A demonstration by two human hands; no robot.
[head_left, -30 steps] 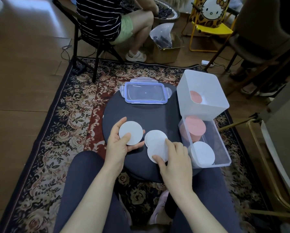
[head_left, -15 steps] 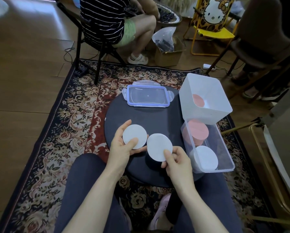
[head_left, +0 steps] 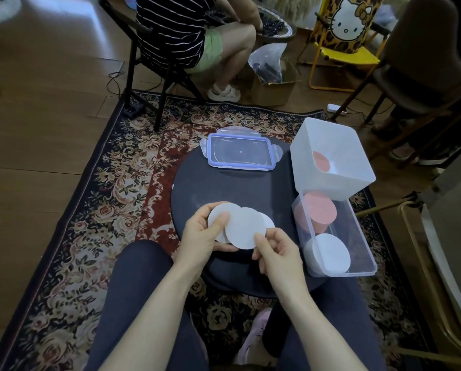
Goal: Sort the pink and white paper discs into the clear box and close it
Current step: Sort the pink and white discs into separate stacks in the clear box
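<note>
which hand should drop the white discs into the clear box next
Probably the right hand. It pinches the front white disc and lies nearest the clear box, which is open on the person's right, beside its white stack. The left hand would have to cross over.

The round white paper discs (head_left: 244,227) look matt and faintly grainy; the pink paper discs (head_left: 320,210) show the same dull finish. The long clear plastic box (head_left: 368,259) is glossy and smooth, as is the clear plastic lid with a blue rim (head_left: 240,152). The frosted white plastic tub (head_left: 357,167) looks satin. The round dark table (head_left: 197,188) has a smooth, slightly sheeny top; the flowered woven carpet (head_left: 111,194) looks rough, the wooden floor (head_left: 50,89) polished
</note>
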